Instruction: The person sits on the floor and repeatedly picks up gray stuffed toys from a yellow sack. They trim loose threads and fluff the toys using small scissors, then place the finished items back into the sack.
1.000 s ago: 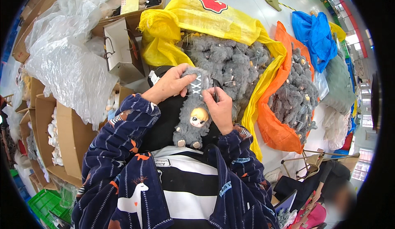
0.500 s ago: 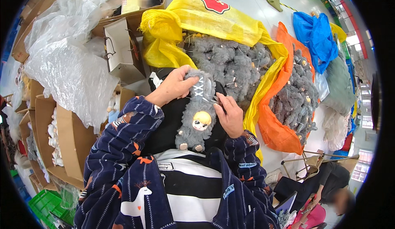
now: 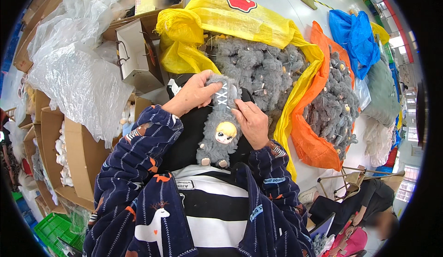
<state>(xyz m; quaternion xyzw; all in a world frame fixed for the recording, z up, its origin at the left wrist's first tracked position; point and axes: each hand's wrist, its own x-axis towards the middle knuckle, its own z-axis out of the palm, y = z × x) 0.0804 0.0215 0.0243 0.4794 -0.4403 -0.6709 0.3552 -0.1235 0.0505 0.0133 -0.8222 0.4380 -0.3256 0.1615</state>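
Observation:
A grey plush doll (image 3: 213, 145) with a small yellow-haired face lies upright on my dark lap, its feet toward me. White criss-cross lacing (image 3: 222, 94) runs down one of its long ears. My left hand (image 3: 195, 92) is closed on the upper end of that ear, thumb beside the lacing. On the other side, my right hand (image 3: 252, 122) has its fingers bent and pressed together at the ear's edge, by the lower end of the lacing. Whether those fingertips hold the ear's plush or a strand of lace is hidden.
Ahead, a yellow woven sack (image 3: 249, 21) holds many grey plush dolls (image 3: 256, 68). An orange sack (image 3: 310, 139) with more stands to the right. Cardboard boxes (image 3: 85, 155) and clear plastic sheeting (image 3: 76, 77) crowd the left. A person (image 3: 353, 206) sits at lower right.
My right hand has moved up and inward to the ear, its fingers now closer together. A white lace end seen near its fingertips no longer shows. My left hand stays on the ear.

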